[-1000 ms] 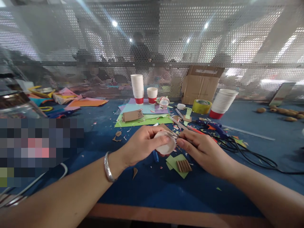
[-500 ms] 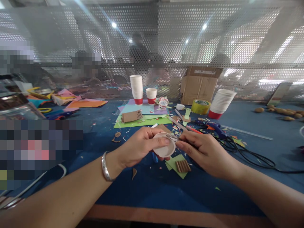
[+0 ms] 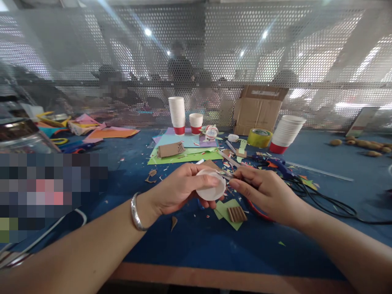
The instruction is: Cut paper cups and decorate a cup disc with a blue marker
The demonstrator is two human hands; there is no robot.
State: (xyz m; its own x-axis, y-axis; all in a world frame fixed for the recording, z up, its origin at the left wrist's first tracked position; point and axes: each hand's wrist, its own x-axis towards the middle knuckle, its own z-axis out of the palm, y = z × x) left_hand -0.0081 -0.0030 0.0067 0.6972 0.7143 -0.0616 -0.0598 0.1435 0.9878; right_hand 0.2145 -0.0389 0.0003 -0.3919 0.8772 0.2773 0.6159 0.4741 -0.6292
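Note:
My left hand [image 3: 180, 185] grips a white paper cup [image 3: 211, 189] turned so its round bottom faces me, just above the blue table. My right hand [image 3: 263, 192] is closed on red-handled scissors [image 3: 228, 174], whose metal blades meet the cup's upper right edge; a red handle loop shows under the palm. Below the cup lie a green paper scrap [image 3: 226, 209] and a small piece of corrugated cardboard [image 3: 236, 213]. A silver bangle sits on my left wrist.
Behind lie coloured paper sheets [image 3: 183, 153], stacked cups [image 3: 177, 115], a single cup [image 3: 196, 123], a tilted cup stack [image 3: 286, 132], yellow tape [image 3: 259, 136], a blue glue gun [image 3: 277, 163] with black cable, and a cardboard box [image 3: 259, 108]. A mesh screen stands behind; people sit beyond it.
The cup has turned slightly in my left hand and both hands have risen a little. A red scissor handle now shows under my right palm.

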